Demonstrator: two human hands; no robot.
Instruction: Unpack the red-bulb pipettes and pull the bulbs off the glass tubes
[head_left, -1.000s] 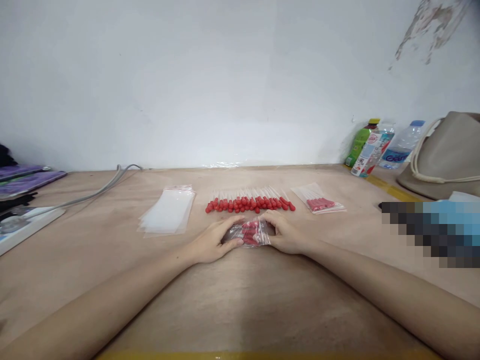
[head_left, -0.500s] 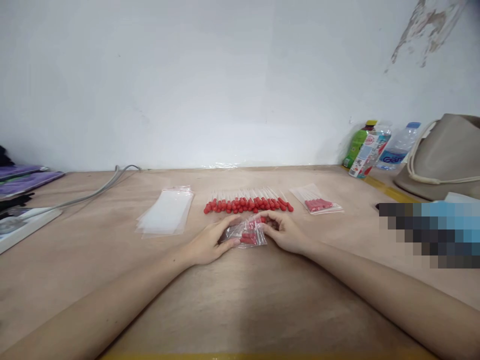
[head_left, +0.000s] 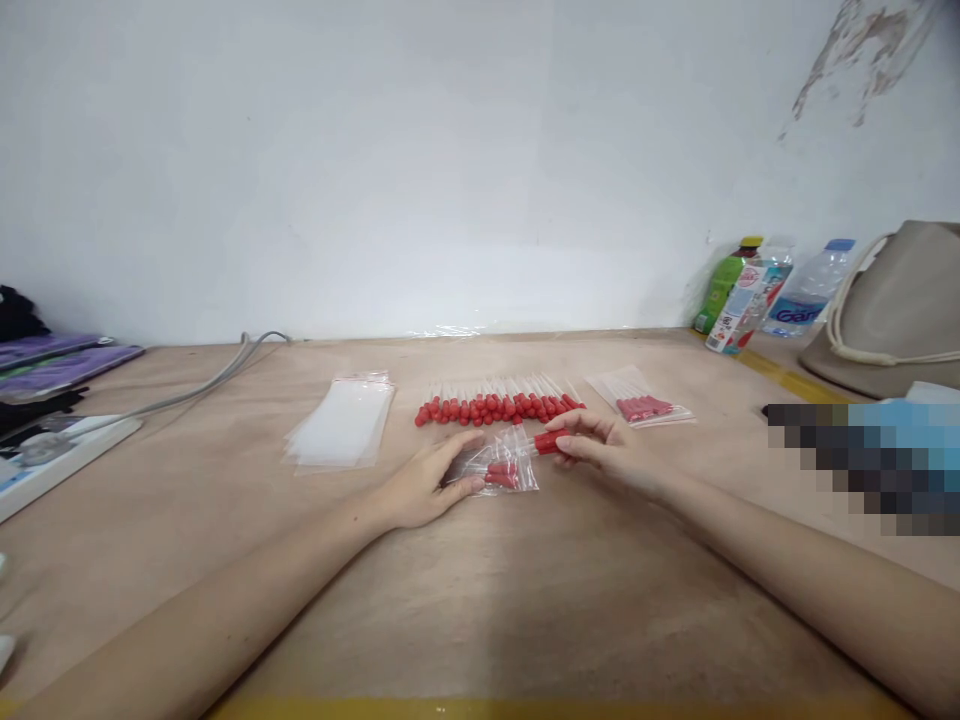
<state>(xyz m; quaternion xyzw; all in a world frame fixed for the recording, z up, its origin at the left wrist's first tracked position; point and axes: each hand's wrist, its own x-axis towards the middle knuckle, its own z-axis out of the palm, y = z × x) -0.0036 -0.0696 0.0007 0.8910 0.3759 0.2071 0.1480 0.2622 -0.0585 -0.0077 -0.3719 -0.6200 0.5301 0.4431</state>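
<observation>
My left hand (head_left: 431,480) is closed on a clear plastic zip bag (head_left: 529,477), pinching its left part between thumb and fingers. Inside the bag lie a couple of droppers with red bulbs (head_left: 502,474). At the bag's right-hand mouth, my right hand (head_left: 604,450) pinches a red-bulbed dropper (head_left: 551,441). Its clear stem points left toward the bag; how far it sits inside is hard to make out. Just behind both hands is a row of several red-bulbed droppers (head_left: 480,408), stems toward the wall.
A stack of flat clear bags (head_left: 341,420) lies left of the row. To its right is a filled bag of droppers (head_left: 641,400). Bottles (head_left: 799,300) and a beige bag (head_left: 892,310) stand at the right. A power strip (head_left: 75,465) with a grey cable lies left.
My right hand has moved right, away from the bag, with the red bulb in its fingers. My left hand stays on the bag. The whole view has shifted slightly.
</observation>
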